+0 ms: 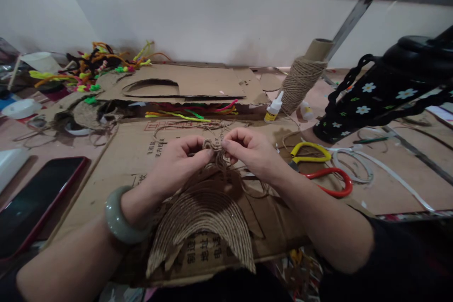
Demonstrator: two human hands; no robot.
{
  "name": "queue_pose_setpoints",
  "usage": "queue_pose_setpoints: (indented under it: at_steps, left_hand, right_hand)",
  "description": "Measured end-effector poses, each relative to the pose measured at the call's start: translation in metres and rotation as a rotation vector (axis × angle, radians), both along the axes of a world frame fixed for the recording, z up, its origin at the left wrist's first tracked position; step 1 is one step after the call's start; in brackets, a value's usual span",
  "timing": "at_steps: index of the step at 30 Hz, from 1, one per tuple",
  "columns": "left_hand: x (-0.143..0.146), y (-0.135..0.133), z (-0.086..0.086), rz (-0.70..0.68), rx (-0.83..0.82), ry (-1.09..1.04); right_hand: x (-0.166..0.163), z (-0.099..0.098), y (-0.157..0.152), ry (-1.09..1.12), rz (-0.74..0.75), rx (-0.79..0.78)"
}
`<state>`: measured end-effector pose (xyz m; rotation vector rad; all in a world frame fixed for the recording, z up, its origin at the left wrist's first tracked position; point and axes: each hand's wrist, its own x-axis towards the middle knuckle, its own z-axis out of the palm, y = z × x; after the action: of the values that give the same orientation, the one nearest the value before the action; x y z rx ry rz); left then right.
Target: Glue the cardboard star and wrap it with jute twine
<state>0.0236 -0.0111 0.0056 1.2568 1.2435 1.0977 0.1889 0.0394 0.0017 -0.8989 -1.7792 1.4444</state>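
A twine knot (214, 148) mid-desk, just above a coiled twine fan (201, 217) on cardboard (141, 151); pinched from both sides, fingers of left hand (180, 160) and right hand (253, 153) clamped on it. Scissors (318, 170) right on desk (406, 170), spool (300, 82) and glue (273, 108) behind, phone (31, 203) far left.

On the cardboard sheet (116, 170), at six o'clock from the twine knot (215, 148), dark printed Chinese characters stand in short rows. 地址 and 电话 can be made out; the rest is partly covered. At nine o'clock, smaller Chinese print runs beside the letters "om", below a red square mark. The glue bottle (273, 109) at two o'clock has a yellow label, too small to read.
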Motion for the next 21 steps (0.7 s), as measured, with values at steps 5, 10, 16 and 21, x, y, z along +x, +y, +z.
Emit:
queue_pose_setpoints:
  at_steps: [5,10,16,21]
  left_hand:
    - [-0.0019,0.0,-0.0023,0.003,0.017,0.041]
    - [-0.0018,-0.0008,-0.0026,0.024,0.031,0.083]
    - [-0.0005,-0.0008,-0.0016,0.019,0.047,0.13]
    - [-0.001,-0.002,-0.0014,-0.006,0.063,0.287]
  right_hand:
    - [0.0004,-0.0003,-0.001,-0.008,0.006,0.006]
    - [0.0009,-0.0017,0.0002,-0.045,0.001,0.026]
    - [0.0021,0.0017,-0.0032,-0.161,-0.054,0.253]
    - [0.0027,0.0059,-0.0071,-0.294,-0.076,0.524]
